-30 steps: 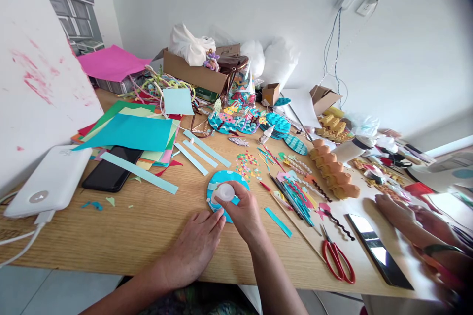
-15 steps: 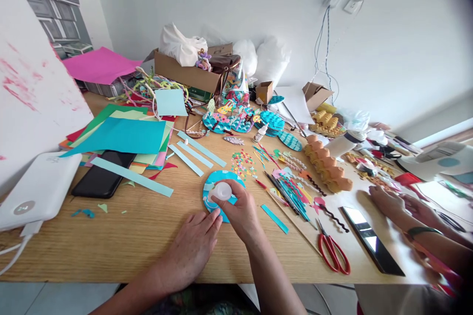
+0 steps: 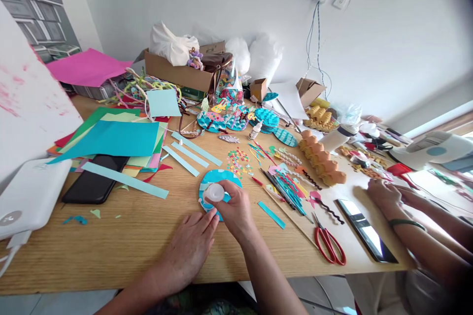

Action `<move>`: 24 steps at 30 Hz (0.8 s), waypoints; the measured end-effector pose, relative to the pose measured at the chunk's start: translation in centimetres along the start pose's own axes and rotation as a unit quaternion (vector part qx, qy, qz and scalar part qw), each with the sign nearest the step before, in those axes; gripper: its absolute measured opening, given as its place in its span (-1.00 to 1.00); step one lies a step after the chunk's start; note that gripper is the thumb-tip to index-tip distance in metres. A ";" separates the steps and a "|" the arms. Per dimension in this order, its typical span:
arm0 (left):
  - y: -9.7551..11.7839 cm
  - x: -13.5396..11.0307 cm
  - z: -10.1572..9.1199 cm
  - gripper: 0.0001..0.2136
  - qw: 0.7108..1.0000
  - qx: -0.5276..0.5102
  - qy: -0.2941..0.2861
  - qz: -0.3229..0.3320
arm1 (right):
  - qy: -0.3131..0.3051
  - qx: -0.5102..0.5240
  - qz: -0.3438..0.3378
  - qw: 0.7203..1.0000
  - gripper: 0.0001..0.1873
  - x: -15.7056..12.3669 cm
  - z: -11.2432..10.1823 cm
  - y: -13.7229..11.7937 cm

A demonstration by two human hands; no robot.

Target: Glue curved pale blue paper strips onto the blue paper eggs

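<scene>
A round blue paper disc [image 3: 223,176] with paler patches lies on the wooden table in front of me. My right hand [image 3: 236,210] is closed around a small white glue bottle [image 3: 214,192], held base up over the disc; its tip is hidden. Flat on the table, my left hand [image 3: 190,247] rests with fingers stretched out, fingertips at the disc's near edge. Beyond the disc are scattered coloured paper bits [image 3: 239,161] and another white glue bottle [image 3: 254,130] standing upright. A narrow blue paper strip [image 3: 271,214] lies to the right.
On the left are coloured paper sheets [image 3: 111,138], a black phone [image 3: 94,184], pale strips [image 3: 125,180] and a white power bank [image 3: 37,192]. Red-handled scissors [image 3: 328,245], brushes and pencils [image 3: 283,189], an egg carton [image 3: 321,160] and another person's hands [image 3: 386,194] are on the right.
The view has shifted slightly, so things sit a little further left. My right hand still holds the bottle over the disc. The other person's arms have moved a little.
</scene>
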State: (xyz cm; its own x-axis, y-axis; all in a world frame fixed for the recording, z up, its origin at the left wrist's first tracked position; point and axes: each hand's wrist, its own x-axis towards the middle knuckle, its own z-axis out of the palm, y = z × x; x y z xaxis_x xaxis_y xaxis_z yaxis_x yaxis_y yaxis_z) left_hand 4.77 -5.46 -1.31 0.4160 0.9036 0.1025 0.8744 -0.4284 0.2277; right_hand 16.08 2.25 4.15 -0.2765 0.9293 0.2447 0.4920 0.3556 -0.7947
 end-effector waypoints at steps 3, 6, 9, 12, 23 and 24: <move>0.0 0.1 -0.1 -0.65 1.000 0.001 -0.014 0.001 | 0.024 -0.002 -0.004 1.000 -0.89 0.1 0.1 0.0; 0.0 0.1 -0.2 -0.64 1.000 -0.001 -0.011 0.008 | 0.037 0.006 -0.007 0.999 -0.88 0.2 0.2 0.1; -0.1 0.1 -0.2 -0.64 1.000 -0.001 -0.007 0.014 | 0.041 0.010 -0.011 0.999 -0.87 0.3 0.4 0.1; -0.2 0.1 -0.1 -0.63 1.000 -0.001 -0.005 0.012 | 0.044 0.012 -0.016 0.999 -0.86 0.3 0.6 0.1; -0.1 -0.1 0.0 -0.64 1.000 0.001 -0.002 0.006 | 0.033 -0.006 -0.026 0.999 -0.81 0.4 0.9 0.4; -0.1 -0.1 0.0 -0.64 1.000 0.002 0.002 0.008 | 0.034 -0.005 -0.028 0.999 -0.81 0.5 0.9 0.4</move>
State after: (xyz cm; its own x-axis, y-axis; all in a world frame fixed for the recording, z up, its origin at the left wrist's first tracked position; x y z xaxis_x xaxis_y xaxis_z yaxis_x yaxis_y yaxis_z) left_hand 4.60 -5.49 -1.34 0.4292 0.8964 0.1102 0.8685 -0.4432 0.2220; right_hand 15.38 2.74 3.39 -0.2474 0.9122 0.3266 0.4849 0.4084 -0.7734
